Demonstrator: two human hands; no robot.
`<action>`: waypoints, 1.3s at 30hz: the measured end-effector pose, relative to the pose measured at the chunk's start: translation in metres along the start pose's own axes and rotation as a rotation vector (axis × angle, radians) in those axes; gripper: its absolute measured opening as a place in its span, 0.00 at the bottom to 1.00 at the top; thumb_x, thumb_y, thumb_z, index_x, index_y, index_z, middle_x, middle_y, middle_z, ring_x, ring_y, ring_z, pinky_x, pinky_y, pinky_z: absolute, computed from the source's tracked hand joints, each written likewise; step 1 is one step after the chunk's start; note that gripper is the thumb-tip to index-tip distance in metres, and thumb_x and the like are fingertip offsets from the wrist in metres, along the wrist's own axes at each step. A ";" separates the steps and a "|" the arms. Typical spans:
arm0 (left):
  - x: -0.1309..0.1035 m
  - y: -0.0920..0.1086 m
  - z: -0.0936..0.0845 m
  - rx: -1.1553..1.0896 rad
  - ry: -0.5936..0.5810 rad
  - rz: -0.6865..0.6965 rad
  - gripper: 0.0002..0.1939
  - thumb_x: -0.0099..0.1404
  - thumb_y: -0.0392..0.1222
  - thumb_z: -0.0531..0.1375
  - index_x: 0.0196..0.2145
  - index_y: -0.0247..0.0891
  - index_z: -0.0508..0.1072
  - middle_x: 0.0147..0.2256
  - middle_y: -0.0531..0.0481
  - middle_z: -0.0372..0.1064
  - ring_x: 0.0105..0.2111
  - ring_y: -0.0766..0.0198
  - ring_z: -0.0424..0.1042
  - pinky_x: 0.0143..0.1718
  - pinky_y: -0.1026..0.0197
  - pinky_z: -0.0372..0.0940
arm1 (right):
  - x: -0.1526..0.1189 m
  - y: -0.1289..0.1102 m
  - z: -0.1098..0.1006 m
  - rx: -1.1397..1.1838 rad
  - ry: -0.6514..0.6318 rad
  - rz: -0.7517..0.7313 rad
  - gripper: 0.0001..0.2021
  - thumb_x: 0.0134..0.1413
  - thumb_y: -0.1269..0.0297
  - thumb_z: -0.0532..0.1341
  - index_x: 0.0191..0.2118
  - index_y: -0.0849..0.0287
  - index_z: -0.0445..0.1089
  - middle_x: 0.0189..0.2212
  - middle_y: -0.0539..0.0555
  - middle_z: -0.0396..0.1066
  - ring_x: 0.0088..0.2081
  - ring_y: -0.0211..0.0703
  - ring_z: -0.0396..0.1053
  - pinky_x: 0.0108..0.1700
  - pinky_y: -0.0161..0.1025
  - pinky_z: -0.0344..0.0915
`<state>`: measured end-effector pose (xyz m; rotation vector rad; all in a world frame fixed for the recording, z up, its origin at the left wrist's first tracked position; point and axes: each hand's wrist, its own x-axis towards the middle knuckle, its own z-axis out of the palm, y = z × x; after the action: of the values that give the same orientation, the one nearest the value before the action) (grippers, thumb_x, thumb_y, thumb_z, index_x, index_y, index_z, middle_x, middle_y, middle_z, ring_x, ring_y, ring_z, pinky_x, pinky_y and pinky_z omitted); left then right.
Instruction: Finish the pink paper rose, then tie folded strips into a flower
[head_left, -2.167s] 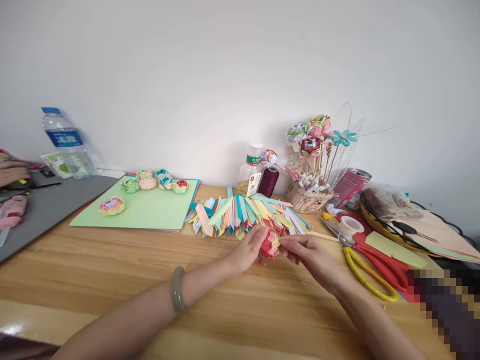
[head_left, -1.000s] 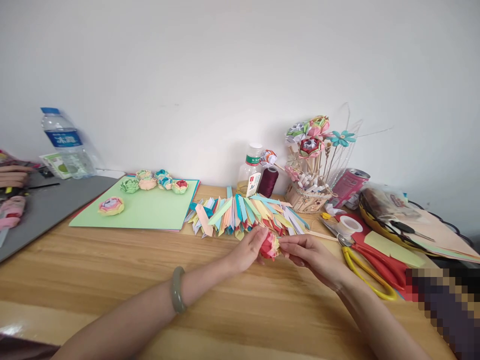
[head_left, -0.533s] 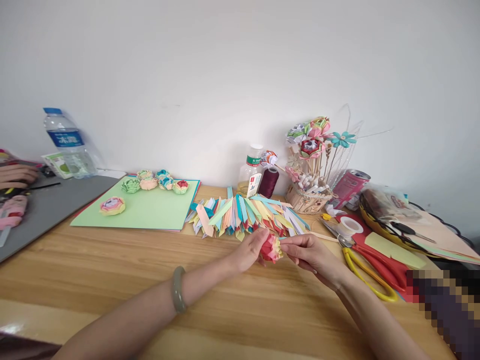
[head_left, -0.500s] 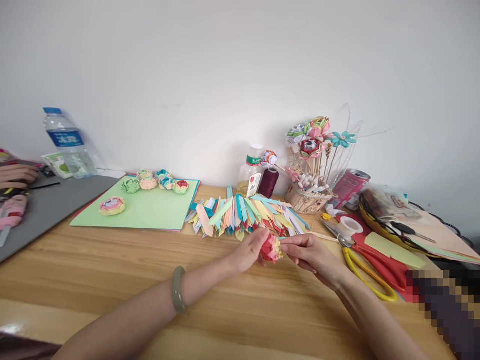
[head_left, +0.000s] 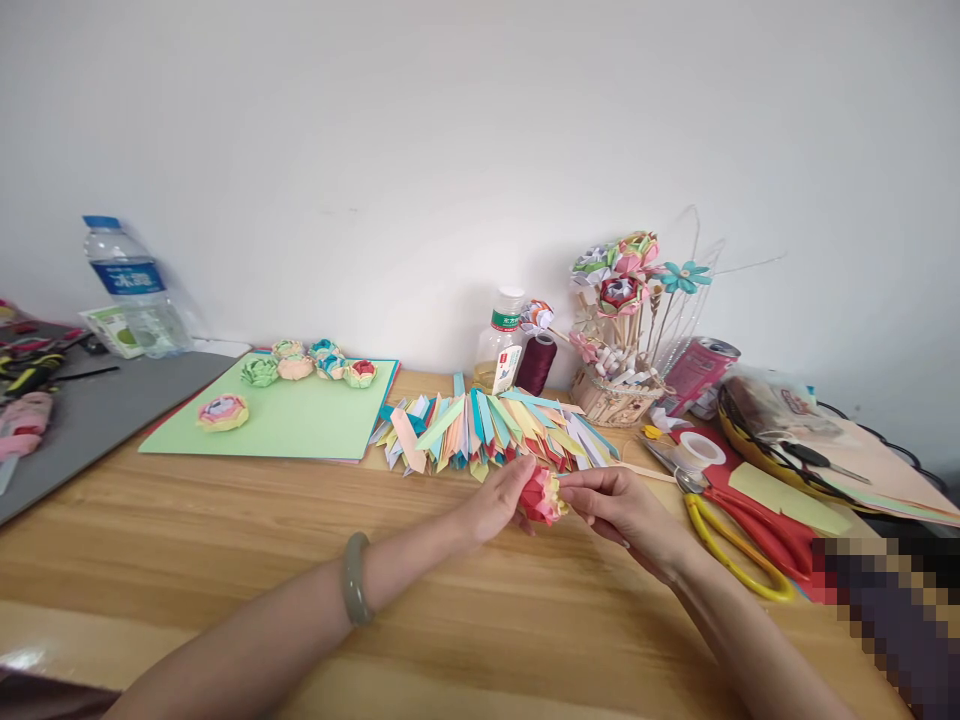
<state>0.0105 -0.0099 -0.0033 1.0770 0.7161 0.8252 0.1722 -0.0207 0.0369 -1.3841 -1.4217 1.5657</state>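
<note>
Over the wooden table, my left hand (head_left: pixel 501 503) grips a red, pink and yellow paper flower (head_left: pixel 541 496) from its left side. At the flower's yellow edge, my right hand (head_left: pixel 611 508) pinches with thumb and forefinger closed on a petal. Just beyond both hands lies a heap of folded paper strips (head_left: pixel 480 428) in many colours. More paper flowers (head_left: pixel 296 366) rest on a stack of coloured sheets (head_left: pixel 300 425) to the left.
Yellow- and red-handled scissors (head_left: pixel 739 550) and a roll of tape (head_left: pixel 701 450) lie at right. Behind stand a glue bottle (head_left: pixel 504 350), a dark thread spool (head_left: pixel 537 365) and a basket (head_left: pixel 615 400) of paper flowers. A water bottle (head_left: pixel 129 285) leans at left.
The other person's hand at the far left edge has gone out of view. My two hands and the flower stay almost where they were.
</note>
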 end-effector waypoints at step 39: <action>-0.005 0.007 0.001 0.234 0.093 0.203 0.23 0.55 0.63 0.50 0.34 0.39 0.57 0.33 0.51 0.59 0.36 0.64 0.62 0.40 0.60 0.59 | -0.002 0.004 0.011 -0.495 0.249 -0.424 0.12 0.48 0.59 0.56 0.31 0.60 0.74 0.26 0.54 0.74 0.28 0.43 0.68 0.30 0.36 0.63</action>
<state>0.0067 -0.0131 0.0042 1.3438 0.8049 0.9871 0.1631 -0.0273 0.0327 -1.3613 -1.8652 0.7750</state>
